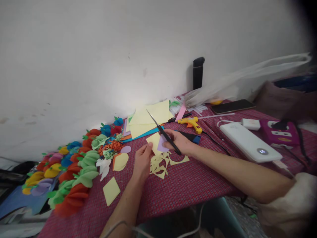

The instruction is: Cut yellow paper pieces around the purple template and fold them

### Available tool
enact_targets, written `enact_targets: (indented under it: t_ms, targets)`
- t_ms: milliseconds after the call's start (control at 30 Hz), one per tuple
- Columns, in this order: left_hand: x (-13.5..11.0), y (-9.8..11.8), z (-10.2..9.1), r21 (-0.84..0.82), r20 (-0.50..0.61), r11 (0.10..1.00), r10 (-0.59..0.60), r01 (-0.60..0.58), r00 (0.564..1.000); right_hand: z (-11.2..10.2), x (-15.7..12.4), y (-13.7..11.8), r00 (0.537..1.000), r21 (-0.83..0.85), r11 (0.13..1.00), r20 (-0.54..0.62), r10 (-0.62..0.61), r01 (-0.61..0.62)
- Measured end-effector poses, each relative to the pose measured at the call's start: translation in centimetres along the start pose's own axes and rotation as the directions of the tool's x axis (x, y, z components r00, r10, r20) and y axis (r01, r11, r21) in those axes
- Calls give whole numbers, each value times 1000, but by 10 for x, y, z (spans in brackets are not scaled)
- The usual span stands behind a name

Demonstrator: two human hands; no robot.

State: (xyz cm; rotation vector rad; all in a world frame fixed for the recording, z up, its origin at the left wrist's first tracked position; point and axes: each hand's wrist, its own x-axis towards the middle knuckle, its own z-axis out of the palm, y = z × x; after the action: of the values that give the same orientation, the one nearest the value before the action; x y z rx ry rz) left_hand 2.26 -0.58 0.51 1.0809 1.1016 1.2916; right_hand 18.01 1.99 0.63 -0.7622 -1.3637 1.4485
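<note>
Paper flowers (74,175): heaped on the counter (185,185), left of the hands. Left hand (143,162): closed, pinching 1 yellow paper piece (155,140) between the hands. Right hand (180,141): curled around black scissors (162,131), blades at that paper. Glue gun (190,122): beyond right hand.

1. The scissors (162,131), slim and black, sat in the right grip (179,142), blades slanting up toward 10 o'clock.
2. The yellow paper (154,140), a small tilted square, was pinched by the left grip (143,158) at its 7 o'clock corner, with a lilac piece (162,144) overlapping its 4 o'clock edge.
</note>
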Motion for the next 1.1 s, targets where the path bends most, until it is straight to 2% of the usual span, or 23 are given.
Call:
enact_targets:
  t_ms: [133,267,367,533,700,833,967,1033,1100]
  targets:
    - [0,-7,-10,259,6,966,17,-18,1000,-5,4,11,997,-70,997,70,23,-18]
    - [6,-11,-22,459,17,885,77,-76,997,-9,6,16,998,-233,971,13,-57,59]
    - [8,-10,-25,525,4,848,87,-76,996,-10,4,7,996,-228,970,-17,-88,82]
    - [4,-8,-14,510,49,858,30,-51,998,-10,3,6,993,-215,974,106,-50,72]
    - [0,-12,-6,452,158,892,-48,-29,986,-9,4,21,992,-285,953,105,-75,102]
    - [0,-17,-6,427,123,904,-45,-12,991,-4,3,18,984,-278,951,146,-100,138]
    - [0,-18,-7,372,41,928,-14,-2,999,-5,3,11,991,-297,945,51,-125,135]
    - [0,-17,-7,339,35,941,-18,5,999,-6,3,7,994,-292,951,-3,-108,102]
    - [-1,-16,-6,321,44,947,-33,17,998,-7,3,6,995,-273,958,-11,-95,88]
